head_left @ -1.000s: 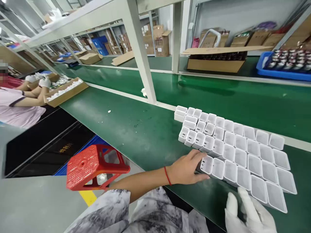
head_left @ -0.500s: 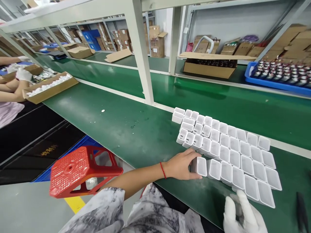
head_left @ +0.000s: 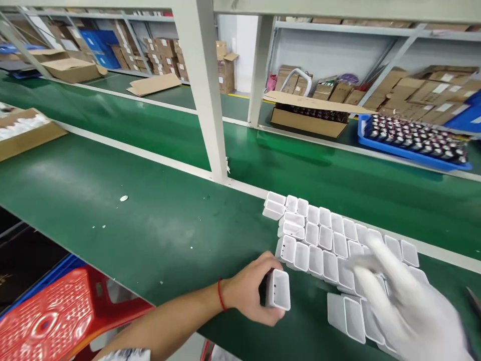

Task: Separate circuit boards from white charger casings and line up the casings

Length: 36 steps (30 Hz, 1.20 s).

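Observation:
My left hand [head_left: 255, 291], bare with a red string at the wrist, is closed around a white open-topped plastic case [head_left: 280, 291]. Small dark slots show on the case's inner wall. My right hand [head_left: 409, 296], in a white glove, hovers over the right part of the case rows, its fingers stretched and apart, somewhat blurred. Beneath and beside it stand rows of similar white cases [head_left: 315, 258], partly hidden by the glove. A shorter front row [head_left: 353, 318] sits apart, nearer to me, to the right of the held case.
The green bench [head_left: 158, 225] has a white post [head_left: 203, 100] at its middle edge. A blue tray of small parts [head_left: 413, 138] and an open carton [head_left: 308, 120] stand across the bench. A red stool [head_left: 48, 316] is at lower left; a dark tool [head_left: 474, 301] lies far right.
My left hand has drawn the case leftward, away from the front row. My right hand has risen from the near edge to above the rows. The view has shifted right.

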Tool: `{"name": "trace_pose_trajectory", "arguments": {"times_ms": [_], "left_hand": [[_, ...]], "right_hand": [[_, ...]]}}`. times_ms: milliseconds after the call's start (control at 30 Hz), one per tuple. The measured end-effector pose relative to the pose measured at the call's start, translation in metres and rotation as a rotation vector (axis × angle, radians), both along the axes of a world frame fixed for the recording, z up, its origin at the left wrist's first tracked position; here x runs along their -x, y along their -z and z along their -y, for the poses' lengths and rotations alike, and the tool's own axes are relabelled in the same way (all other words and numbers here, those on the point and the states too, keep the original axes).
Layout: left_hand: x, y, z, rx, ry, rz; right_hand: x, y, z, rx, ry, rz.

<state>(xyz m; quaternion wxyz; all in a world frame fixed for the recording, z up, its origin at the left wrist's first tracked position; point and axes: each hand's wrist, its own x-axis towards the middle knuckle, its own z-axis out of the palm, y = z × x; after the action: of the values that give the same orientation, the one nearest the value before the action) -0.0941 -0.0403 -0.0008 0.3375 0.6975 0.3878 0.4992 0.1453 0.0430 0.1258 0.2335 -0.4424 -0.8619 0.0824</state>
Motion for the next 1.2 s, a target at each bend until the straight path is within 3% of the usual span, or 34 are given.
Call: {"name": "trace_pose_trajectory", "arguments": {"times_ms": [67,167,233,367,533,667,833,1000,1200], "left_hand": [[-0.001,0.004,0.0,-0.024,-0.009,0.045],[-0.003,0.008,-0.002,-0.069,-0.034,0.051],[-0.005,0.013,-0.003,-0.097,-0.063,0.03],[-0.007,0.028,-0.004,-0.064,-0.082,-0.085],[-0.01,0.041,-0.001,0.098,0.043,-0.377],[-0.01,0.038,0.0,0.131,0.071,-0.479],[-0.013,0.035,-0.001,0.132,0.032,-0.514],[-0.015,0.037,0.002,0.129,-0.027,-0.518],[-0.008,0.036,-0.002,0.119,0.017,-0.519]], "right_hand": [[0.051,-0.014,-0.034,0.086,-0.106,0.055],[0.123,-0.018,-0.079,0.296,-0.161,0.196],[0.167,-0.013,-0.105,0.428,-0.12,0.311],[0.243,0.002,-0.147,0.501,-0.072,0.35],[0.306,0.024,-0.17,0.553,-0.006,0.41],[0.33,0.037,-0.172,0.569,0.028,0.535],[0.337,0.045,-0.18,0.558,0.075,0.609],[0.331,0.054,-0.193,0.583,0.081,0.568],[0.306,0.055,-0.203,0.727,0.051,0.447]]}}
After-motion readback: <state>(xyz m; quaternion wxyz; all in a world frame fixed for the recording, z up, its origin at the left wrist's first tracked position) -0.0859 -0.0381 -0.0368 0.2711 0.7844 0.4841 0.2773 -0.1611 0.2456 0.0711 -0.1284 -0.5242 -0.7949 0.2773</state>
